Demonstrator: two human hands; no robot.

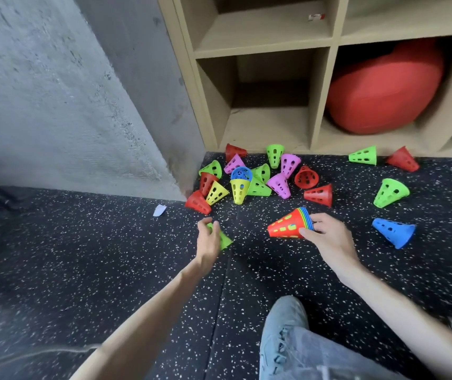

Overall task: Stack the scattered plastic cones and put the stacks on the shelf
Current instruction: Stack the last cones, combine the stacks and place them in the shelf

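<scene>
Holding a nested cone stack point(290, 224) w/ right hand point(326, 237), fingers curled round its wide end, just above floor point(109, 270). Left hand point(208, 239) grips a green cone point(224, 239). Loose cones point(246, 176) lie farther off by shelf point(263, 50).

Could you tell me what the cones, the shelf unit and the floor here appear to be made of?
The cone stack in the right hand and the green cone in the left hand look like thin moulded plastic: bright uniform colours, punched holes, a slight sheen. The shelf unit looks like matte laminated board with a pale wood tone, though solid wood is possible. The floor seems to be speckled rubber matting with seams.
</scene>
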